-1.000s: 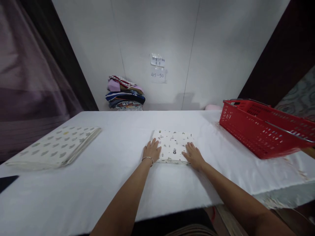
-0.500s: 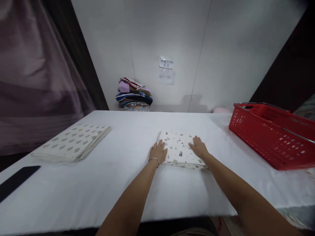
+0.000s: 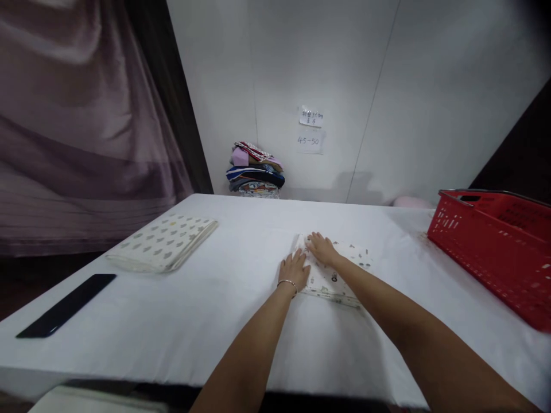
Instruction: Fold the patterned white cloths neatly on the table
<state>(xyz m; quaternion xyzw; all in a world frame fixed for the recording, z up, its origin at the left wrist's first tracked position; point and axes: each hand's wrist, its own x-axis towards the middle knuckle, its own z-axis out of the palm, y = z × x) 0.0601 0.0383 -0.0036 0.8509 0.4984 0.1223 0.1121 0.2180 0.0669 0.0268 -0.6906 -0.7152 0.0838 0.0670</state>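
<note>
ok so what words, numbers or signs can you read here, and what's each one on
"45-50": handwritten on the lower paper on the wall.
Upper paper: handwriting, too blurred to read reliably.
Folded cloth under the hands: small printed marks, too small to tell if any are letters.

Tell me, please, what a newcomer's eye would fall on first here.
Probably the bright red basket, at the right of the white table. Next, near the middle, the right hand lies on a folded printed cloth, the left hand at its left edge. Then the black slab at near left.
</note>
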